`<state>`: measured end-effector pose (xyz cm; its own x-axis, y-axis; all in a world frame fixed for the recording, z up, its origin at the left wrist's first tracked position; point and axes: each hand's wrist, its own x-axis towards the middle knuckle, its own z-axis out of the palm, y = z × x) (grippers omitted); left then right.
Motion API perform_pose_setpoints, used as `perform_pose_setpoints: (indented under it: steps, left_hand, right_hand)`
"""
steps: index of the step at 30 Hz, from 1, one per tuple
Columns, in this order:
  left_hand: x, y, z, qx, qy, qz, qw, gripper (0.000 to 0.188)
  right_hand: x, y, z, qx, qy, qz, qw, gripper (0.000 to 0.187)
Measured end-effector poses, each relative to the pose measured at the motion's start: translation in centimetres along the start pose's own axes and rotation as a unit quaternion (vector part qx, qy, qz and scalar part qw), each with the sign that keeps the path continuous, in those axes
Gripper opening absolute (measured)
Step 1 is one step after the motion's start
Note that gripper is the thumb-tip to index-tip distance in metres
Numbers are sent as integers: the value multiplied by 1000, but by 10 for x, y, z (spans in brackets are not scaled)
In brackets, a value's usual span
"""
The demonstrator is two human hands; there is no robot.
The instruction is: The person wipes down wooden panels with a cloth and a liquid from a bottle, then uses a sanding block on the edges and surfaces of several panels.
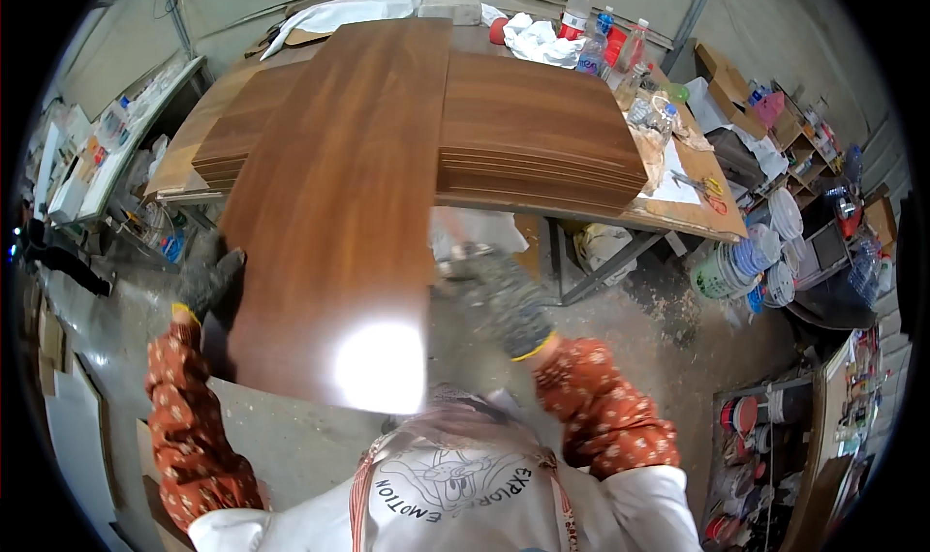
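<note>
A long brown wood-grain board (pixel 339 194) lies across a stack of similar boards (pixel 538 136), and its near end sticks out past the table toward me. My left hand (pixel 207 273), in a dark grey glove with a yellow cuff, grips the board's left edge, thumb against the rim. My right hand (pixel 499 298), gloved the same way, is at the board's right edge, smeared by motion. A faint pinkish streak shows by its fingertips; whether it is something held I cannot make out. Bright light glares off the board's near end.
On the worktable (pixel 712 218) stand several plastic bottles (pixel 575 12), with scissors (pixel 712 186) at its right corner. Buckets (pixel 736 261) are stacked on the floor at right, near a shelf of cans (pixel 744 414). A cluttered side bench (pixel 121 155) is at left.
</note>
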<state>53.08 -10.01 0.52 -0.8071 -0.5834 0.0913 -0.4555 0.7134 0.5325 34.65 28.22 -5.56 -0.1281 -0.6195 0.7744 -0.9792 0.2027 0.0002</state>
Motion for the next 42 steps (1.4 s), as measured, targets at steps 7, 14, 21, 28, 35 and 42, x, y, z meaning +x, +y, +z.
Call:
perform_pose_setpoints:
  steps: [7,14,21,28,35,42]
  left_hand:
    - [-3,157,119,334,20,154,930,70]
    - [24,156,136,413,42,72,907,81]
    - [22,86,100,412,16,141,900,69]
    - [41,12,50,382,6,231,895,75]
    - [98,-28,23,380,-5,286,880,75]
    - [145,-49,16,366,-20,329,870,68]
  right_hand:
    - [-49,40,-20,257,1,150,955,28]
    - [-129,87,-70,716,121,572,382,23]
    - [-110,93,-41,490,-57,440,750,38]
    - [-50,71,8,709,84,582,389,17]
    - [6,44,82,395,47,348,849,24]
    - [39,16,120,106,-29,451,886,26]
